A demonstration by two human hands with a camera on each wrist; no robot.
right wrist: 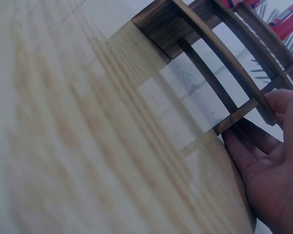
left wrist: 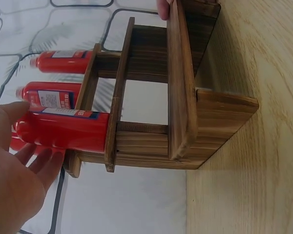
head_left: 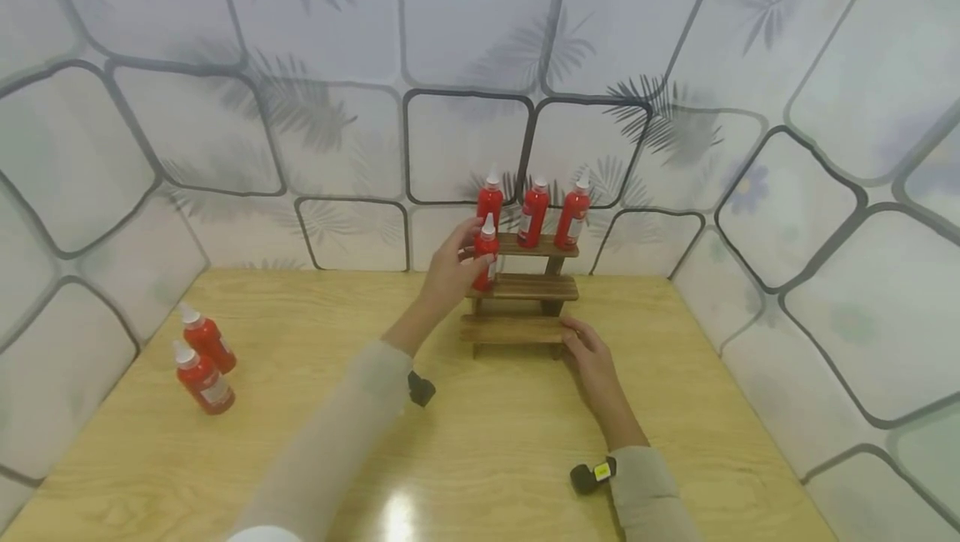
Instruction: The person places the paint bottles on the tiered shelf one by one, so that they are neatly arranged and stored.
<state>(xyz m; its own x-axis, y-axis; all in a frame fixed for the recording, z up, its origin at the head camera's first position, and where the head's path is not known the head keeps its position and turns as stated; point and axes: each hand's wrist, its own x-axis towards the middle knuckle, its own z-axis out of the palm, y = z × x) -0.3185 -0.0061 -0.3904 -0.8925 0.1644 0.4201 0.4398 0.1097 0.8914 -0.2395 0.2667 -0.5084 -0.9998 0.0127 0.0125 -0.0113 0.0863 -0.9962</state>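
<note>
My left hand [head_left: 451,268] holds a red squeeze bottle [head_left: 486,263] with a white pointed cap, upright at the left end of the middle step. In the left wrist view, the thumb and fingers of the left hand [left wrist: 19,165] lie on opposite sides of that bottle [left wrist: 63,130], whose base meets the step. My right hand [head_left: 591,356] grips the right end of the lowest step of a three-tier wooden stand [head_left: 517,328]. The right wrist view shows the right hand [right wrist: 278,161] with its thumb at the step's end and fingers beneath.
Along the top step stand three similar red bottles, a left one [head_left: 490,198], a middle one [head_left: 533,215] and a right one [head_left: 573,218]. Two more, a rear bottle [head_left: 210,343] and a front bottle [head_left: 206,383], stand at the table's left. A patterned wall [head_left: 345,150] rises behind the wooden table [head_left: 315,308].
</note>
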